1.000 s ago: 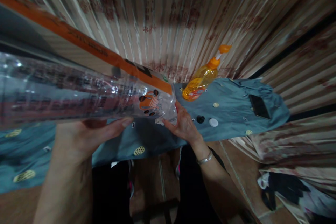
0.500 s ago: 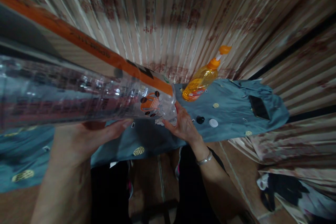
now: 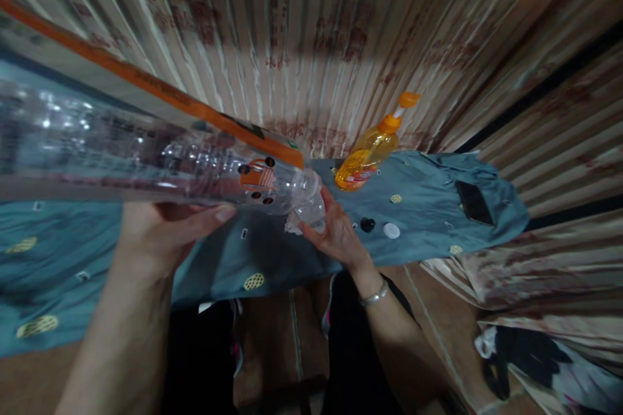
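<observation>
A long clear plastic sleeve of what look like stacked disposable cups (image 3: 195,165), with an orange band along its top edge, stretches from the left edge to the middle of the view. My left hand (image 3: 165,233) is closed around it from below, thumb along its near side and fingers hidden behind. At its right end, a clear plastic cup (image 3: 311,207) is pinched in my right hand (image 3: 335,230), fingers behind and thumb in front. Crumpled clear wrapping (image 3: 293,223) hangs below that end.
On the blue patterned cloth (image 3: 418,188) stand an orange-yellow pump bottle (image 3: 366,157), a black cap (image 3: 367,225), a white cap (image 3: 391,230) and a dark phone (image 3: 474,202). A pleated curtain (image 3: 302,45) rises behind. Clothes or bags (image 3: 535,356) lie at the lower right.
The sleeve's right end has shifted left and away from my right hand, so more of the clear cup shows between them. My left hand still holds the sleeve.
</observation>
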### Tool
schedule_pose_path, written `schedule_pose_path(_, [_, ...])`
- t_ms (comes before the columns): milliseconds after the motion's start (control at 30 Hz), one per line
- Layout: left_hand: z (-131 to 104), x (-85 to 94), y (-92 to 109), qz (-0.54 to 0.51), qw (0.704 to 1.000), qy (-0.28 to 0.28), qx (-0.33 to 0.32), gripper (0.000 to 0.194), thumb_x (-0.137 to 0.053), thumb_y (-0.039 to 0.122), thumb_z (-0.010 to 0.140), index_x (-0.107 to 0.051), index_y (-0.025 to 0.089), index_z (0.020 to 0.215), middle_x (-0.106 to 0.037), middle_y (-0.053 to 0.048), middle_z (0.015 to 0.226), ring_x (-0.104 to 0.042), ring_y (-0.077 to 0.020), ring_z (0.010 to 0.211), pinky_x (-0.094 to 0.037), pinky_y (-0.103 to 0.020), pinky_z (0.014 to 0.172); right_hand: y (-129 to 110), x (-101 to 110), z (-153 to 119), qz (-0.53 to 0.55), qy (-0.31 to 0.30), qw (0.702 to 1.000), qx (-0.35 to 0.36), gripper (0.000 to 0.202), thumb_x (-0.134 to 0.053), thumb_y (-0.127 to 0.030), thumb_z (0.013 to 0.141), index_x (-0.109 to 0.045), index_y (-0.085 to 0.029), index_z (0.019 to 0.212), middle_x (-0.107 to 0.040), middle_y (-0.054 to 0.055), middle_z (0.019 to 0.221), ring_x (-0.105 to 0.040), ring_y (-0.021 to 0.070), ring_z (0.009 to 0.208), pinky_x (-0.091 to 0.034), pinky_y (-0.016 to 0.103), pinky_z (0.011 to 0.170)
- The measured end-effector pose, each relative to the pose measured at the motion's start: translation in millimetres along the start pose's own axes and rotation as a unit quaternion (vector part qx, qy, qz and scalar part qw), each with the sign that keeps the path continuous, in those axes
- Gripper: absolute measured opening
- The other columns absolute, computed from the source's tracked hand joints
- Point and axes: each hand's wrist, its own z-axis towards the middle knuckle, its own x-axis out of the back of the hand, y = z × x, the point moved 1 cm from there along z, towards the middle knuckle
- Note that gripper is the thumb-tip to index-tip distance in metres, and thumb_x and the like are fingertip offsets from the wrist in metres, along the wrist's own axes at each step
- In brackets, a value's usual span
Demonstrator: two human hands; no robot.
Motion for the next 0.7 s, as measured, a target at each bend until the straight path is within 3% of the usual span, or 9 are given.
schedule_pose_path(100, [2, -4.6, -3, -0.053, 0.997, 0.024, 0.044, 0.071, -0.098, 0.005, 0.050, -0.076, 0.027, 0.114, -0.082, 0.004, 0.084, -0.079, -0.0200, 0.077, -0.069, -0.038, 0.087, 1, 0, 0, 0.004, 0.003, 1.000, -0.001, 0.097, -0.076, -0.032, 0.092, -0.017, -0.022, 0.169, -0.057, 0.023, 0.158, -0.063, 0.0385, 0.141, -0.054, 0.065, 0.116])
schedule_pose_path(267, [2, 1.2, -19, -0.113, 0.987, 0.050, 0.107, 0.052, -0.093, 0.007, 0.057, -0.076, 0.021, 0.104, -0.083, -0.004, 0.081, -0.081, -0.0276, 0.085, -0.068, -0.048, 0.092, 6, -5, -2, 0.010, 0.025, 1.000, 0.003, 0.095, -0.074, -0.035, 0.093, -0.017, -0.024, 0.169, -0.055, 0.022, 0.160, -0.061, 0.0369, 0.143, -0.054, 0.064, 0.117])
schedule_pose_path(367, [4, 7.1, -30, -0.133, 0.978, 0.064, 0.147, 0.041, -0.089, 0.004, 0.061, -0.075, 0.017, 0.096, -0.082, -0.006, 0.081, -0.079, -0.0250, 0.074, -0.070, -0.047, 0.083, 9, -7, -2, 0.008, 0.029, 1.000, -0.005, 0.095, -0.075, -0.035, 0.092, -0.020, -0.022, 0.168, -0.054, 0.023, 0.160, -0.061, 0.0386, 0.142, -0.054, 0.066, 0.116])
schedule_pose_path(533, [1, 8.4, -49, -0.186, 0.958, 0.048, 0.211, 0.029, -0.083, 0.013, 0.073, -0.075, 0.020, 0.099, -0.084, -0.009, 0.093, -0.081, -0.0279, 0.082, -0.070, -0.048, 0.082, 11, -7, -2, 0.029, 0.023, 0.999, -0.024, 0.088, -0.074, -0.035, 0.092, -0.027, -0.022, 0.166, -0.058, 0.025, 0.155, -0.065, 0.0408, 0.137, -0.058, 0.068, 0.109])
schedule_pose_path(600, [-2, 7.8, -57, -0.212, 0.942, 0.067, 0.253, 0.022, -0.078, 0.016, 0.079, -0.075, 0.017, 0.101, -0.084, -0.012, 0.099, -0.082, -0.0284, 0.086, -0.069, -0.048, 0.085, 12, -7, -2, 0.039, 0.024, 0.999, -0.029, 0.086, -0.072, -0.036, 0.093, -0.028, -0.021, 0.165, -0.060, 0.026, 0.153, -0.066, 0.0412, 0.136, -0.058, 0.069, 0.108])
schedule_pose_path(700, [-10, 8.3, -66, -0.249, 0.911, 0.118, 0.306, 0.013, -0.069, 0.016, 0.086, -0.074, 0.016, 0.098, -0.084, -0.012, 0.092, -0.081, -0.0268, 0.080, -0.067, -0.051, 0.090, 13, -7, -2, 0.047, 0.031, 0.998, -0.024, 0.082, -0.068, -0.038, 0.094, -0.030, -0.018, 0.164, -0.062, 0.026, 0.150, -0.066, 0.0405, 0.136, -0.057, 0.068, 0.109])
